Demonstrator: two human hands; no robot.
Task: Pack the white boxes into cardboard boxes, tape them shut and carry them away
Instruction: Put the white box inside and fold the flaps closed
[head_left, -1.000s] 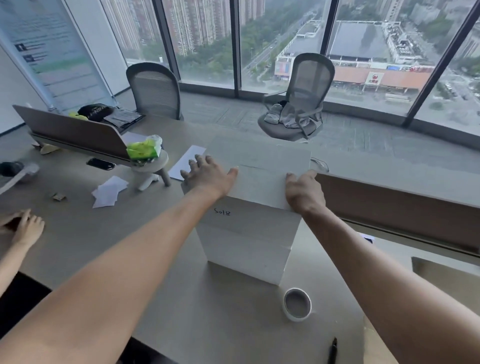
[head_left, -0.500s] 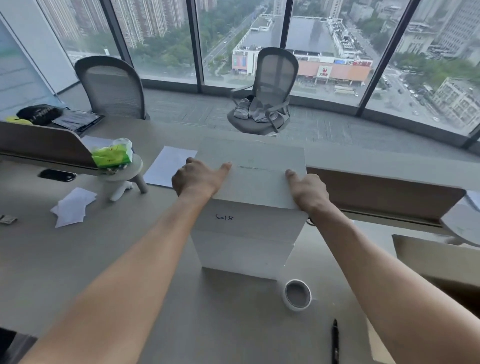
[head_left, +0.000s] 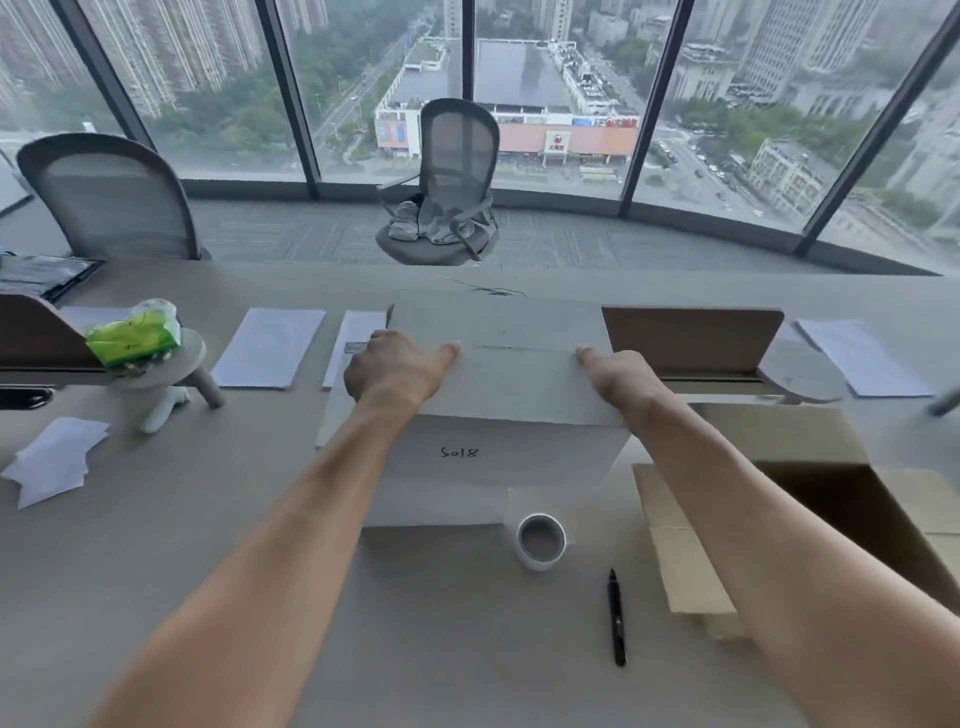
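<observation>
You stood at the grey table (head_left: 218, 561) with both hands gripping the closed box (head_left: 498, 374), marked "5018" on its near face. Your left hand (head_left: 395, 371) curled over the top's left edge, thumb lying along the centre seam; your right hand (head_left: 618, 376) clasped the right edge the same way. The box sat upright on the table, just behind a roll of tape (head_left: 540, 541) and a black pen (head_left: 616, 618). An open cardboard box (head_left: 810, 441) lay to your right.

Grey desk (head_left: 156, 519), two mesh chairs (head_left: 457, 182) — floor-to-ceiling windows (head_left: 208, 78), hazy daylight.
</observation>
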